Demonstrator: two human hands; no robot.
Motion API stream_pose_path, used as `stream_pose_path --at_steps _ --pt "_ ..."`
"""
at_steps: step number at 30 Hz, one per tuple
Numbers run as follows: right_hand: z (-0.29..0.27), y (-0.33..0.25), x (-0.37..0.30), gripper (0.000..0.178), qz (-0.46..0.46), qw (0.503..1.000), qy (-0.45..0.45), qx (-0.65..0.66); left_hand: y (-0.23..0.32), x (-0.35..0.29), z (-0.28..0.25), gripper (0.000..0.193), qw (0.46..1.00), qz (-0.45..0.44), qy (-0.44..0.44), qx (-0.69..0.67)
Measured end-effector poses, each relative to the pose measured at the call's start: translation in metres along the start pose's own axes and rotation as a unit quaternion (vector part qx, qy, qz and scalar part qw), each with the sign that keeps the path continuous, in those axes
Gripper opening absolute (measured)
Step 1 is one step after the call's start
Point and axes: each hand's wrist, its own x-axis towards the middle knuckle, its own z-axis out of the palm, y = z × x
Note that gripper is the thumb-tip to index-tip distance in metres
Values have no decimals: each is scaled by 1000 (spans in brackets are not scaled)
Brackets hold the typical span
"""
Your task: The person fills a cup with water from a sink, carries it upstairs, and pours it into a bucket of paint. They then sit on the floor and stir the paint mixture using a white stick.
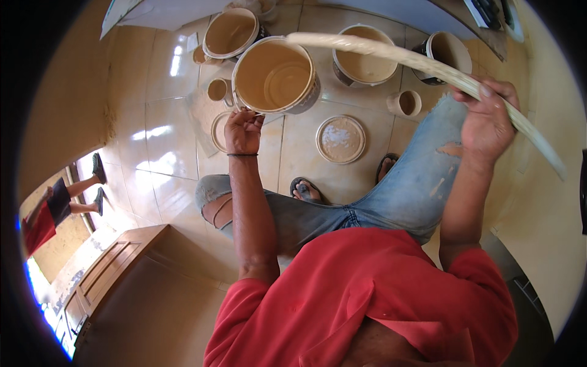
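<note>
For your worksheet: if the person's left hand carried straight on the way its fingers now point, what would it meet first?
The left hand points up and forward at the large tan bucket, whose rim its fingertips already seem to touch. So it would probably meet the bucket's near wall first, though depth is hard to judge here.

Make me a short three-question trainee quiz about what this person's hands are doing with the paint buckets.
1. True or false: the left hand grips the rim of the big bucket of tan paint.
2. What does the right hand hold? A) a brush B) a long pale stick C) a mug
3. Fill in: a round lid lies flat on the tiled ____.

Key: 1 true; 2 B; 3 floor.
</note>
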Motion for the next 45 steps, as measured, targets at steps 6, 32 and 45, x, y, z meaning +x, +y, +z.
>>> stream_pose_path --at_steps 6,32,45 --pt "-4 23 12 7 14 964 10 -266 -32 30 -45 17 993 -45 88 -60" --pt "-9 206 34 13 13 891 -261 -372 -68 75 -56 22 996 19 -1 -87" --pt "-18 195 33 15 70 896 -190 -394 -118 206 31 25 979 36 -21 -199"
